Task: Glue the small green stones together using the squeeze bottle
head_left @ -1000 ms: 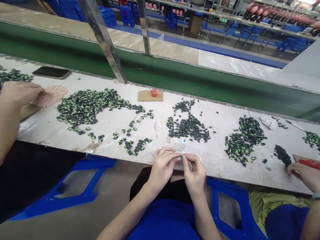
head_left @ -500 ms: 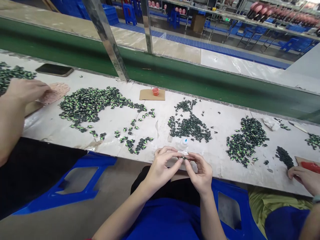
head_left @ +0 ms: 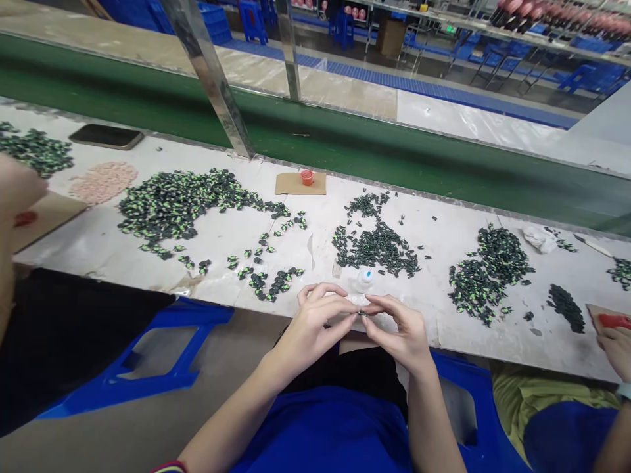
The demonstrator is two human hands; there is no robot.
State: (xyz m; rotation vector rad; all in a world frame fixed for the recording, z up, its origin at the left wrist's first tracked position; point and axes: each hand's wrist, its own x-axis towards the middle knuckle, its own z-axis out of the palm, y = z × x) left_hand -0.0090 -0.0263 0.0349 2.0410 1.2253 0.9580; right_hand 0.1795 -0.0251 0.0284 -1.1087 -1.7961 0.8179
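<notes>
Dark green pieces lie in a pile (head_left: 42, 154) at the far left, near a co-worker's blurred hand (head_left: 20, 184), which is above brown cardboard (head_left: 59, 213) bearing a red patch. Next come a flat spread of pale pink bits (head_left: 106, 182) and, behind it, a phone (head_left: 106, 136). A large heap of black and bright green pieces (head_left: 182, 203) follows, thinning into loose ones to its right. Beyond the green barrier (head_left: 340, 131) sits a blue crate (head_left: 215, 23), its contents not visible. On a cardboard card (head_left: 290, 186) stands a small cup (head_left: 307, 177) showing red; whether that is its wall or its filling, I cannot tell.

Close to the table's near edge, the left hand (head_left: 318, 318) and right hand (head_left: 401, 328) meet, pinching a small dark piece (head_left: 361, 313) between their fingertips. Just behind them stands a whitish bottle (head_left: 365, 280) with a blue tip, its contents unclear, before a pile of slim dark pieces (head_left: 379, 249). Farther right lie another black-and-green heap (head_left: 486, 276), then a black cluster (head_left: 566, 307).
</notes>
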